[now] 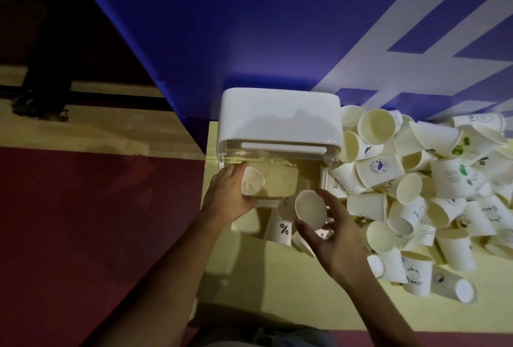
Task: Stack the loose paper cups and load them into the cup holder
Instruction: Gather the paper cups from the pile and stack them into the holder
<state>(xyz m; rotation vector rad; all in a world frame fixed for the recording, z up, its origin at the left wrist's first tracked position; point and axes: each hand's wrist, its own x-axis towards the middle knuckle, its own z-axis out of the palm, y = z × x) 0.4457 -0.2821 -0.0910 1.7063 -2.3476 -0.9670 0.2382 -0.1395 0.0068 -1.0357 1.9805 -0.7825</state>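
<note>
Right hand [337,238]: cup [309,209] is gripped, just before holder [277,121]. Left hand [226,194]: second cup [252,181] is held at holder's clear front. Step judged stacking; rims are to be aligned, one cup nested. Pile [430,194] lies rightward on tabletop [277,291].

One cup holder [279,121] stands on one desk [277,291], and two hands are in view, the left hand [227,194] holding one paper cup [252,181] and the right hand [333,233] a second cup [308,208], while the heap of loose cups [430,180] (too overlapped for an exact count) runs to several dozen.
</note>
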